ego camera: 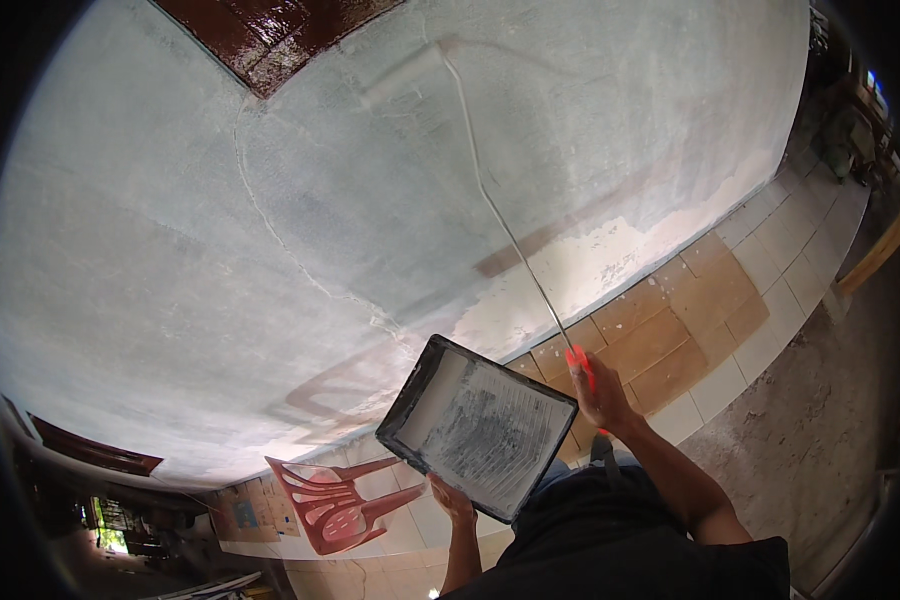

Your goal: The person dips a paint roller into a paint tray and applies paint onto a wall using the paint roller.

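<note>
In my right hand is the red handle of a paint roller. Its long bent metal rod runs up to the roller sleeve, which lies against the grey-painted wall and looks blurred. My left hand grips the lower edge of a black paint tray, held in front of my body. Greyish-white paint coats the tray's ribbed slope, and a paler pool lies along its far left end. Part of the left hand is hidden under the tray.
A red plastic chair stands at lower left by the wall. Cardboard sheets cover floor tiles along the wall's foot. Right of them lies rough bare ground. A glossy dark-brown wooden panel meets the wall above. A crack runs down it.
</note>
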